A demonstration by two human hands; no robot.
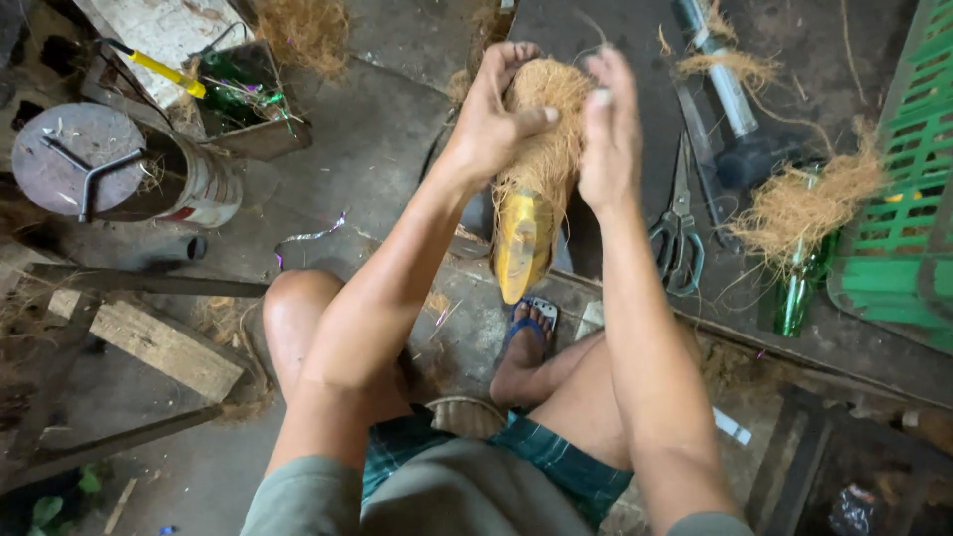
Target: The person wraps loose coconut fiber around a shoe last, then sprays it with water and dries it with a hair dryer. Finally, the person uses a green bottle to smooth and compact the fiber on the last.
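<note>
My left hand (493, 117) is wrapped around the top of a bundle of coconut fibre (545, 129), thumb pressed across its front; my right hand (608, 134) stands flat and open against the other side, fingers straight, holding nothing of its own. The fibre sheathes a yellow bottle (522, 248), whose lower end hangs bare below my hands, above my sandalled foot (526, 342); to do this well I judge the left grip should stay firm while the right palm smooths the strands down evenly, leaving no loose tufts. To my right on the dark mat (596, 238) lie scissors (678, 226), then a loose heap of fibre (804, 203) over a green bottle (797, 288); a green crate (903, 199) stands beyond; a metal can (119, 174) sits well off to my left.
</note>
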